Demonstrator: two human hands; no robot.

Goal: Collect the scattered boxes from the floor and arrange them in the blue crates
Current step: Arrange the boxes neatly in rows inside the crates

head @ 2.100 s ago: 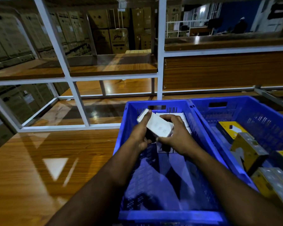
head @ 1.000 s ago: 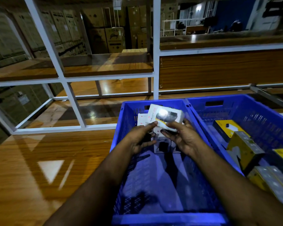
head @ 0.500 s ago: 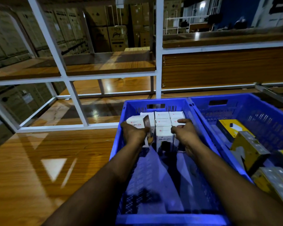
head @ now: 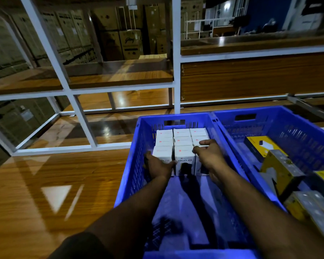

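Note:
Several white boxes [head: 182, 142] stand packed in rows at the far end of the left blue crate [head: 131, 165]. My left hand [head: 158, 166] wraps the front-left white box [head: 162, 153], thumb on its left side and fingers across its front. My right hand [head: 210, 156] rests with fingers apart on top of the front-right white box [head: 201, 170]. Between my hands stands a white box [head: 183, 158] printed "HALLEY 20K". The right blue crate [head: 269, 111] holds yellow boxes [head: 281, 169] lying at loose angles.
Both crates sit on a glossy wooden surface [head: 45, 184]. A white metal rack frame [head: 82, 116] with wooden shelves rises behind them. Stacked brown cartons [head: 129, 43] fill the background. The near half of the left crate holds no boxes.
My hands turned a white box over above the left crate, then my left hand lowered it into the front-left spot of the rows. My right hand moved onto the front-right box.

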